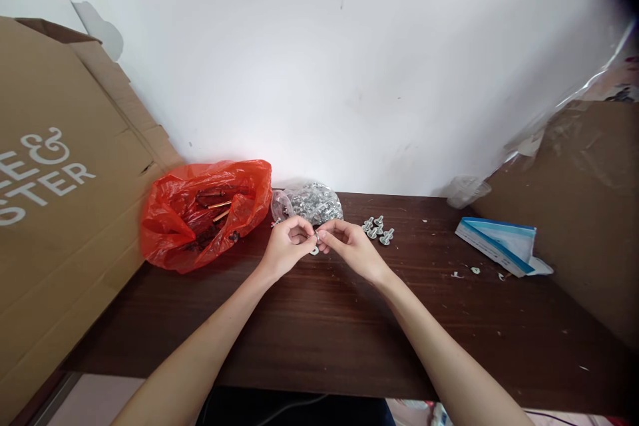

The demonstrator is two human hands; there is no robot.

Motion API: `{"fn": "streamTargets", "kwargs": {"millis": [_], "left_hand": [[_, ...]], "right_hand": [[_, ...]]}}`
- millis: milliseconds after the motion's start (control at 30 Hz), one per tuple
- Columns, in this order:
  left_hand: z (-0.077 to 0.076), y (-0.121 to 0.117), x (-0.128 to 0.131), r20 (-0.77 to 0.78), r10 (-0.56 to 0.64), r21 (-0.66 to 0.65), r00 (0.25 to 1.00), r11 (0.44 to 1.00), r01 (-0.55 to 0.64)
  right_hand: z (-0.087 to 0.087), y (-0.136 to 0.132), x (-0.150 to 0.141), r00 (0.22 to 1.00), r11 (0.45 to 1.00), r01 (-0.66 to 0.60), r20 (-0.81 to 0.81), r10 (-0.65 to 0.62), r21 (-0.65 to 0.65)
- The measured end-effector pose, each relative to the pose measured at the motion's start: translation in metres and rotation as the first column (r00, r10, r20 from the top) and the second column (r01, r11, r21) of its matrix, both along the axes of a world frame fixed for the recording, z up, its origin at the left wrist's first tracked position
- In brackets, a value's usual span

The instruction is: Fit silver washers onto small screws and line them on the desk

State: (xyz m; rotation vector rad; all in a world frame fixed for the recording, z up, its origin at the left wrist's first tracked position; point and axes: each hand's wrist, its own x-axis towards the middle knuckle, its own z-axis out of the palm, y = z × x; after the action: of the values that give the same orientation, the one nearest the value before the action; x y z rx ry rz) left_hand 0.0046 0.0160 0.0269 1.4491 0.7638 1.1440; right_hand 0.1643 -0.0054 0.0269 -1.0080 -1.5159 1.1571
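Observation:
My left hand (289, 244) and my right hand (352, 246) meet over the middle of the table, fingertips pinched together. Between them is a small shiny metal piece (317, 236), held by both; it looks like a ring or washer, partly hidden by the fingers. Just below the fingertips shows a pale flat washer (314, 251). To the right of my right hand lies a small group of metal bolts (379, 229) with wide round heads. Behind my hands sits a clear plastic bag (317, 202) full of small metal hardware.
On the left, an open red plastic bag (167, 213) with long dark and copper-coloured pieces leans by a big cardboard box (60, 226). At right are a blue-and-white packet (492, 243), a clear plastic cup (466, 191) and another brown box (589, 213). A white wall (389, 80) stands behind.

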Motion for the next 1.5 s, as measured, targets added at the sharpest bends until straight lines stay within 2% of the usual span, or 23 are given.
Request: {"fn": "streamTargets", "kwargs": {"millis": [167, 367, 533, 700, 867, 967, 1033, 1167, 1333, 1500], "left_hand": [[0.0006, -0.0001, -0.0001, 0.016, 0.004, -0.027, 1.000, 1.000, -0.004], [-0.0019, 0.0008, -0.0004, 0.024, -0.022, -0.012, 0.999, 1.000, 0.022], [0.0014, -0.0002, -0.0004, 0.049, 0.001, -0.019, 0.999, 1.000, 0.000], [0.0036, -0.0012, 0.0005, 0.053, 0.013, -0.021, 0.998, 1.000, -0.012], [0.0027, -0.0010, 0.0003, 0.055, 0.014, -0.028, 0.998, 1.000, -0.013], [0.0018, -0.0005, 0.0003, 0.061, 0.012, -0.035, 0.998, 0.999, -0.010], [0.0018, -0.0005, 0.0004, 0.063, 0.011, -0.035, 0.998, 0.999, -0.009], [0.0034, -0.0014, 0.0005, 0.073, 0.014, -0.045, 0.997, 0.999, -0.011], [0.0035, -0.0017, 0.0005, 0.076, 0.008, -0.047, 0.997, 0.999, -0.005], [0.0032, -0.0018, 0.0011, 0.082, 0.001, -0.053, 0.997, 0.999, 0.004]], "right_hand": [[0.0034, -0.0011, -0.0013, 0.998, 0.998, 0.009, -0.058, -0.006, 0.062], [0.0007, -0.0004, -0.0016, 0.997, 0.998, 0.061, 0.054, -0.062, 0.030], [0.0017, 0.0005, -0.0003, 0.998, 0.997, 0.049, -0.039, -0.047, 0.062], [0.0018, -0.0004, 0.0001, 0.997, 0.997, 0.067, 0.046, -0.068, 0.034], [0.0034, -0.0011, -0.0004, 0.998, 0.995, 0.041, -0.051, -0.037, 0.090], [0.0016, -0.0002, -0.0004, 0.997, 0.994, 0.082, 0.000, -0.082, 0.069], [0.0007, 0.0002, 0.0000, 0.998, 0.997, 0.065, 0.018, -0.066, 0.052], [0.0015, -0.0004, 0.0004, 0.997, 0.996, 0.044, -0.061, -0.039, 0.081], [0.0012, -0.0004, 0.0004, 0.995, 0.996, 0.065, 0.066, -0.069, 0.061], [0.0018, 0.0002, 0.0001, 0.998, 0.998, 0.023, -0.064, -0.019, 0.066]]}}
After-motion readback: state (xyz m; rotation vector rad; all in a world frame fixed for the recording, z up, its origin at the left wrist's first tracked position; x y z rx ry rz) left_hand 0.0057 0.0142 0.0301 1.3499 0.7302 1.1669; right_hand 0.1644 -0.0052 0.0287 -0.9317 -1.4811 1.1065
